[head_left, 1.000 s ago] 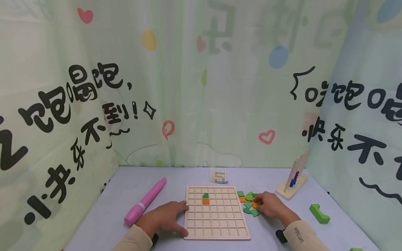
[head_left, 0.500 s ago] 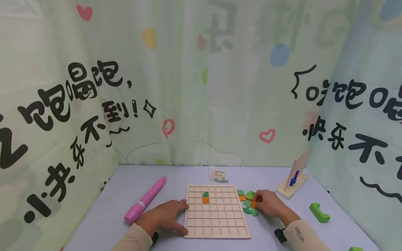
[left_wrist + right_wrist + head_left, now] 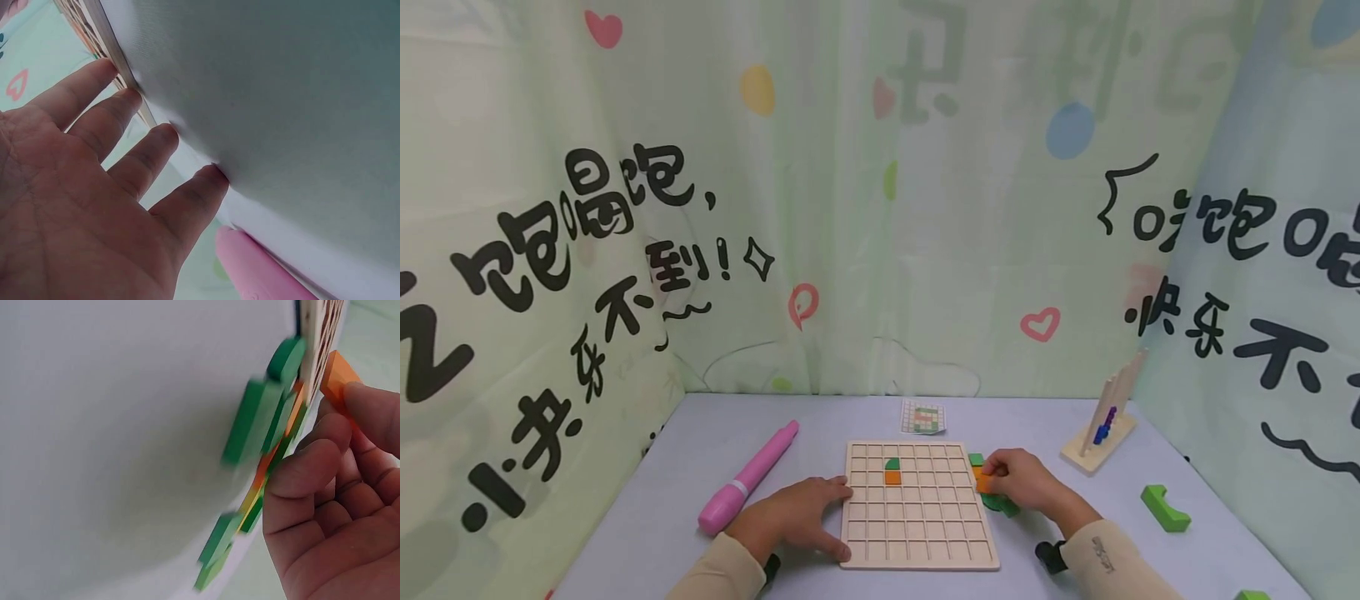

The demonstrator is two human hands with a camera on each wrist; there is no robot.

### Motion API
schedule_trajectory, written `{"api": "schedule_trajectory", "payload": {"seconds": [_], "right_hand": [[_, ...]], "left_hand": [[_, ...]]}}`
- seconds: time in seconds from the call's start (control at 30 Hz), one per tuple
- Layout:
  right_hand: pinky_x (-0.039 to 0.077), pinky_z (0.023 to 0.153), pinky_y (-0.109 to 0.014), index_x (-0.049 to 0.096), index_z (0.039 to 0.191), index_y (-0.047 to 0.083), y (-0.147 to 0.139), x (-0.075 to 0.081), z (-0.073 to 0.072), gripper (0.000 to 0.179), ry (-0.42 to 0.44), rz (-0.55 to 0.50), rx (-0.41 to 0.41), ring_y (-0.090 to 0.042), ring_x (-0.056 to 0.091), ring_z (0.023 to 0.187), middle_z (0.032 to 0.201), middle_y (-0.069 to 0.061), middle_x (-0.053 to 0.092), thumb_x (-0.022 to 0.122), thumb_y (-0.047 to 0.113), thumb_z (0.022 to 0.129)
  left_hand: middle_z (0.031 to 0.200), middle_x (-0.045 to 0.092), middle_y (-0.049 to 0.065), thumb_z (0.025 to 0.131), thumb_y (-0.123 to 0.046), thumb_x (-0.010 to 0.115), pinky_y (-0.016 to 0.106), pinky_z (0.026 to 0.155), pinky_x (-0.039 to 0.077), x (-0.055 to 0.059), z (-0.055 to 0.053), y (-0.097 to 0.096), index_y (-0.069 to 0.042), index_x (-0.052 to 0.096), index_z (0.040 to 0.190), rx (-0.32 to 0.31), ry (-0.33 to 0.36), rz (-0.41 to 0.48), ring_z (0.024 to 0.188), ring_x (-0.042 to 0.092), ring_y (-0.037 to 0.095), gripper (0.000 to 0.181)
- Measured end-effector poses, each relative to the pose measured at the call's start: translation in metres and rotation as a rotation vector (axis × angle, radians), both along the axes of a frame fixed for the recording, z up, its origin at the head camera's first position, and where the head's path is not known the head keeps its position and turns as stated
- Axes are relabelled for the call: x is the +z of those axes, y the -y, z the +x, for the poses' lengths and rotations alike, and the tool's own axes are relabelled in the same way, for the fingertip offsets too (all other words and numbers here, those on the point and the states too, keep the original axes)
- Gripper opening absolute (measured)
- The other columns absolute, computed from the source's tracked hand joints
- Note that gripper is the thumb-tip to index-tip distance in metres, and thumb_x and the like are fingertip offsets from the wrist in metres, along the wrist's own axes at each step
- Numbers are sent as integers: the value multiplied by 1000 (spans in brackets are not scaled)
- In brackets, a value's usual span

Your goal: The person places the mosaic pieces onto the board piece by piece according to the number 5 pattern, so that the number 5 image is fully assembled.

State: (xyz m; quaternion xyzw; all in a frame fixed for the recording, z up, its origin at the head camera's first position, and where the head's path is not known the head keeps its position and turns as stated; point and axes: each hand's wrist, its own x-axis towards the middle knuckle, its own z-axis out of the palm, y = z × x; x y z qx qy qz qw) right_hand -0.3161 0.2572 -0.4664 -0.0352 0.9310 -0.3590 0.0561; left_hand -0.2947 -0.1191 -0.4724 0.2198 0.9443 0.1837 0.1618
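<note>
Lt.-tan flat wooden board w/ grid pattern, orange sq. tile, dk.-green rounded tile. Thin loose tiles: orange, lt. & dk. green. Pink club-shaped toy w/ paler band. Sm. white paper card, gridded, green & reddish sqs. Pale-green fabric curtain: blk. writing, pink hearts, blue & yellow ovals.

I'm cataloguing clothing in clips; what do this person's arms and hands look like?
The left sleeve and right sleeve are beige; the right one bears small dark lettering. A black object shows at the right wrist, part of another at the left. The left hand and right hand wear no gloves.
</note>
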Motion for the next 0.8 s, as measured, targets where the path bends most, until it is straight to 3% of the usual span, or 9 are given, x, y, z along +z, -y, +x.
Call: {"api": "schedule_trajectory", "payload": {"seconds": [0.4,0.8], "right_hand": [[45,70,-30,68,95,7,48,9,-5,8,-24,-59,152,-19,53,81,86,-3,61,71,2,89],[45,68,-30,69,95,6,87,5,-11,8,8,-77,263,-18,54,79,86,-2,61,72,2,89]], "left_hand": [[163,45,-3,74,-54,90,52,121,37,1,-2,1,-22,55,150,9,15,4,150,41,31,89],[163,46,0,74,-52,90,50,121,38,8,4,1,-19,55,150,-7,-2,14,150,42,31,90]]}}
